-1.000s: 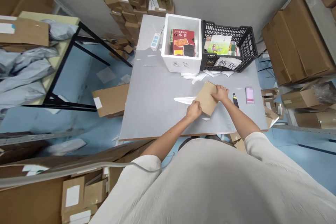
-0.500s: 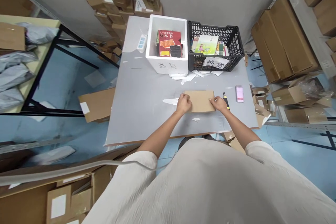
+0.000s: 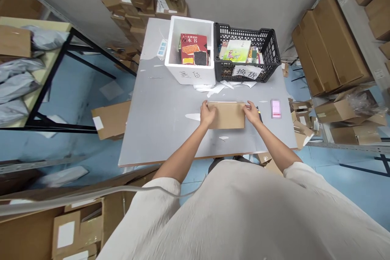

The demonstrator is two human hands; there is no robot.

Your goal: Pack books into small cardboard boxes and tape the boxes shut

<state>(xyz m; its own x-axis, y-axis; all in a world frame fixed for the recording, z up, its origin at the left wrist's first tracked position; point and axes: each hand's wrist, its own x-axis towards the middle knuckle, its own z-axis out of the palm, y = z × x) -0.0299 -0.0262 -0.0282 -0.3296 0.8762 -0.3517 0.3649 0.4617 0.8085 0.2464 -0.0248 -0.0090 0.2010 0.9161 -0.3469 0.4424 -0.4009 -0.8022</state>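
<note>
A small brown cardboard box (image 3: pixel 228 116) is held between my two hands, above the near middle of the grey table (image 3: pixel 158 130). My left hand (image 3: pixel 208 114) is closed on its left end, with the fingers at the far corner. On the right end my right hand (image 3: pixel 251 112) grips the far corner between thumb and fingers. A thin pale strip shows along the box's far edge. Beside my right hand lies a utility knife (image 3: pixel 259 114), mostly hidden behind the hand. Torn white paper (image 3: pixel 193 116) lies left of my left hand.
At the table's back stand a white foam box (image 3: pixel 190 74) with books and a black plastic crate (image 3: pixel 268 59) with books. A phone (image 3: pixel 276 109) lies at the right. Paper scraps (image 3: pixel 213 88) lie before the containers. Cardboard boxes (image 3: pixel 332 44) fill the right shelf.
My hands have shifted to the box's far corners. The box has tilted, showing a pale strip at its far edge. My right hand now covers most of the knife.
</note>
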